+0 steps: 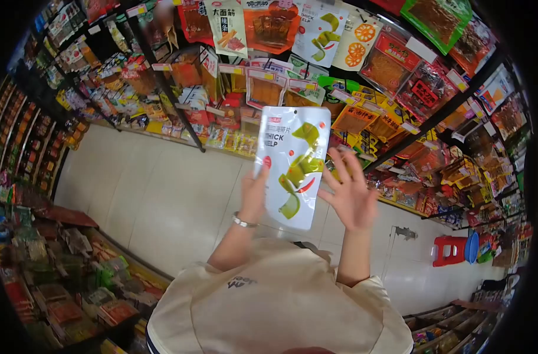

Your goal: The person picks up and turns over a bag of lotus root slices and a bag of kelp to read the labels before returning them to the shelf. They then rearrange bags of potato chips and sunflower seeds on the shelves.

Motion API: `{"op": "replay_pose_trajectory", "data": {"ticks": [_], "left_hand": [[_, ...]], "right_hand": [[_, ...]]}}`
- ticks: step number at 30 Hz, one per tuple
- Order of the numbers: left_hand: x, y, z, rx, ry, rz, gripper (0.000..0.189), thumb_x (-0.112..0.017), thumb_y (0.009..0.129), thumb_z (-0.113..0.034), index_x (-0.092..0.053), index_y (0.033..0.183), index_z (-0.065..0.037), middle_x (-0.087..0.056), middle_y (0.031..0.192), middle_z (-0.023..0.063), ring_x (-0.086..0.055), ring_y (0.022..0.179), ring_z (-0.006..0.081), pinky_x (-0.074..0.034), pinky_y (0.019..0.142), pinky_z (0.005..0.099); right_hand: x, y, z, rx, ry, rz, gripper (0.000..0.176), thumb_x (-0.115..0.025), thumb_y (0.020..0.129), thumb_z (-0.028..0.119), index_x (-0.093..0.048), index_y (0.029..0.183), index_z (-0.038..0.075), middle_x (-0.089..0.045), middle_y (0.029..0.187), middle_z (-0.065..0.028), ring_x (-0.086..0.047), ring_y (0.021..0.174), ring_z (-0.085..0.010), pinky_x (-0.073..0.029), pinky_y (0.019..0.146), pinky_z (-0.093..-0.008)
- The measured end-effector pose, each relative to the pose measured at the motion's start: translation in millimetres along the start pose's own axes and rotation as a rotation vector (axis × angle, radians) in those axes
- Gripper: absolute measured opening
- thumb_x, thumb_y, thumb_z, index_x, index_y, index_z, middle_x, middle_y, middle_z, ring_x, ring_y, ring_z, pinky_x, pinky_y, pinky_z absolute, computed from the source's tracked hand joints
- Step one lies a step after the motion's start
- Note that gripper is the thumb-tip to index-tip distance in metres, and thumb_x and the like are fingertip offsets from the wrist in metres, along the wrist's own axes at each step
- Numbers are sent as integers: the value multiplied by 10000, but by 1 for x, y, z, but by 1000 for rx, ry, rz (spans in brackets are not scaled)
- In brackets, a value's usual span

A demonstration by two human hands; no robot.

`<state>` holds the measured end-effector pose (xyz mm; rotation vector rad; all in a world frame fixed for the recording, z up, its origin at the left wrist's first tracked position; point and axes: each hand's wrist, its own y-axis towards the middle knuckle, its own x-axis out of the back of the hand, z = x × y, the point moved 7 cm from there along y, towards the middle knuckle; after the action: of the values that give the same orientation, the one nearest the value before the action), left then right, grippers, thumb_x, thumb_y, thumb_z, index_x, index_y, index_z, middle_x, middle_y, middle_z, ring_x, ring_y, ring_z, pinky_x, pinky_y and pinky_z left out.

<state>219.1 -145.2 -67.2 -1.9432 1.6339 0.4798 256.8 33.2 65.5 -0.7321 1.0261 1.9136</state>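
A white pouch (292, 168) printed "THICK KELP", with green kelp pictures and a red chili, is upright in front of my chest. My left hand (254, 194) grips its left edge, the thumb lying on the front face. Beside the right edge is my right hand (350, 192), fingers spread and slightly blurred; whether a fingertip touches the pouch is hard to tell. A similar white kelp pouch (319, 35) hangs on the rack above, between an orange packet (272, 26) and a cream packet with orange slices (356, 44).
Snack racks (189, 121) with hanging packets and price tags run across the top and right. Shelves of jars (21, 141) stand at the left, packed snacks (62, 295) at lower left. A red stool (449, 251) and blue basin (471, 248) are on the tiled floor (157, 194).
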Motion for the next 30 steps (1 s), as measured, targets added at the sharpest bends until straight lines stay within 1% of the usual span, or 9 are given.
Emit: {"op": "replay_pose_trajectory", "data": {"ticks": [3,9,13,15,17,21,25,26,30], "left_hand": [[25,12,-36,-260,319,7,252,-609,861,-229,-612,909,18,-631,821,35,-547,698,68,-446,605,230],[1,-9,-54,-384,696,70,237,-561,888,-200,-581,969,22,-612,804,51,-543,736,70,-442,630,242],[-13,-19,-68,-594,754,408,246,-535,903,-218,-580,980,12,-611,788,71,-561,724,89,-458,632,250],[27,21,-45,-102,758,536,229,-550,886,-192,-573,982,14,-641,795,72,-620,723,141,-470,634,240],[79,44,-62,-157,733,236,200,-535,892,-172,-570,964,11,-632,798,71,-615,734,137,-476,638,249],[178,46,-69,-39,775,-72,173,-524,896,-177,-566,940,-14,-622,783,71,-573,659,108,-452,599,233],[196,31,-65,154,772,-114,168,-512,894,-178,-566,950,-29,-625,779,64,-532,596,77,-429,555,211],[199,33,-61,213,735,-102,168,-505,892,-176,-566,954,-33,-627,778,60,-516,576,68,-417,536,201],[202,66,-59,236,731,-121,163,-490,890,-163,-566,963,-39,-627,779,59,-472,530,58,-385,494,187]], "right_hand": [[40,-11,-33,-137,-492,-241,812,-633,811,363,-159,1411,90,-189,1456,-135,-279,1306,-279,-329,993,-468],[43,-25,-77,-128,-674,-512,681,-655,746,-23,-304,1324,55,-496,1239,-91,-508,1101,-177,-416,914,-311],[63,-37,-63,12,-598,-626,535,-678,730,-15,-429,1201,34,-560,1126,-73,-545,1034,-181,-439,895,-319],[91,-40,-52,56,-469,-633,520,-690,735,20,-439,1190,20,-575,1106,-67,-548,1036,-184,-435,911,-344],[109,-39,-43,115,6,-665,543,-703,736,60,-427,1201,8,-579,1108,-56,-552,1032,-178,-429,917,-347],[36,10,-15,203,-659,-536,569,-706,741,73,-410,1222,6,-578,1110,-73,-570,990,-163,-449,874,-307],[45,42,-28,164,-656,-600,561,-705,725,34,-419,1207,9,-586,1079,-65,-575,956,-144,-458,840,-281],[60,48,-40,42,-349,-569,525,-700,717,8,-438,1172,12,-586,1063,-59,-575,945,-136,-458,833,-273],[81,97,-36,101,-504,-527,529,-701,721,2,-422,1171,17,-583,1056,-64,-576,944,-142,-461,831,-276]]}}
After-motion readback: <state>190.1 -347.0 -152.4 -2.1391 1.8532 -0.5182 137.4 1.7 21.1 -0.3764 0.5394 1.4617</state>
